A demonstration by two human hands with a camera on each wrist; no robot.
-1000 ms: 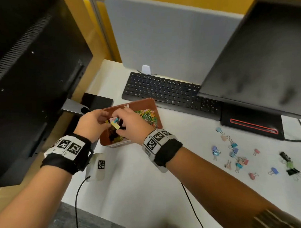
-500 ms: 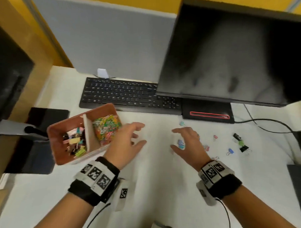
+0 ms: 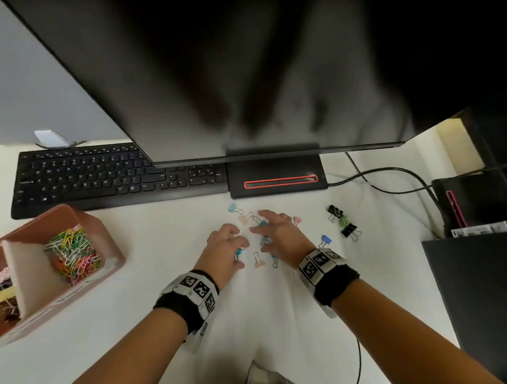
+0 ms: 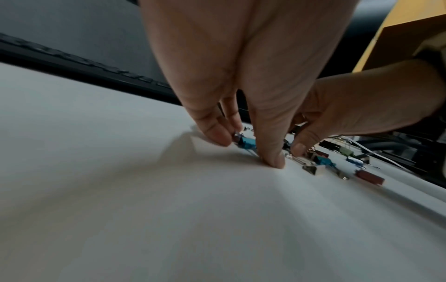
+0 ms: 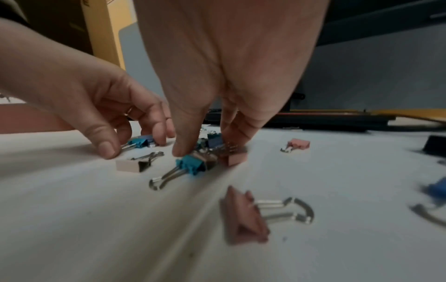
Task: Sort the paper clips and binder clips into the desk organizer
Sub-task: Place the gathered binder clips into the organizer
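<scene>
Several small binder clips, teal, pink and blue, lie scattered on the white desk (image 3: 156, 317) in front of the monitor base. My left hand (image 3: 239, 248) pinches a teal binder clip (image 4: 246, 142) between thumb and fingers, down on the desk. Just right of it, my right hand (image 5: 207, 147) curls its thumb and fingers round a small bunch of binder clips (image 5: 214, 142). A teal clip (image 5: 190, 166) and a pink clip (image 5: 235, 160) lie against that bunch. The brown organizer (image 3: 112, 244) sits far left: coloured paper clips (image 3: 72, 251) fill one compartment, binder clips (image 3: 1, 295) the other.
A black keyboard (image 3: 103, 178) and the monitor base (image 3: 275, 181) border the clips at the back. Black and green binder clips (image 3: 343, 222) and a blue one (image 3: 326, 239) lie to the right. A black box (image 3: 473, 285) stands at the right edge, a cable (image 3: 358, 353) runs near me.
Both hands left the organizer and moved right to the scattered binder clips. They were spread above the desk and have now come down with fingers curled on clips. The head view swung right.
</scene>
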